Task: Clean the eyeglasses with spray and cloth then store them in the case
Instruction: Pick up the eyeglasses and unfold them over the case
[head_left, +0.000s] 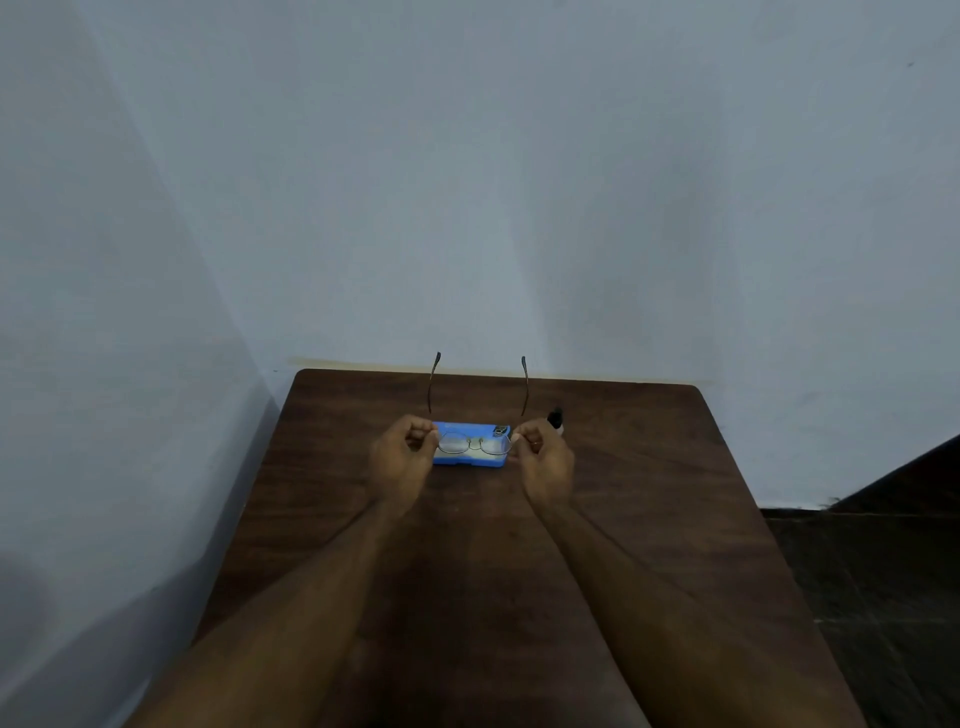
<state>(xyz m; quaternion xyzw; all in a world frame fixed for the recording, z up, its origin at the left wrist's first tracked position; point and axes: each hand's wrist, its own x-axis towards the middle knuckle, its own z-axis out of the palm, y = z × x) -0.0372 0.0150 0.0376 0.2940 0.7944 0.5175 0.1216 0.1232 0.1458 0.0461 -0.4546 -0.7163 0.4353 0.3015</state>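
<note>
Thin wire-rimmed eyeglasses (471, 444) are held up above the table, their temples unfolded and pointing away from me toward the wall. My left hand (402, 457) pinches the left hinge and my right hand (543, 457) pinches the right hinge. Behind and below the lenses lies a blue case (470, 431), open, with a pale lining or cloth inside; I cannot tell which. A small spray bottle (556, 419) with a dark cap stands just right of the case, partly hidden by my right hand.
The dark wooden table (649, 493) fills the lower view and butts against pale walls at the back and left. Its right edge drops to a dark tiled floor (883, 571).
</note>
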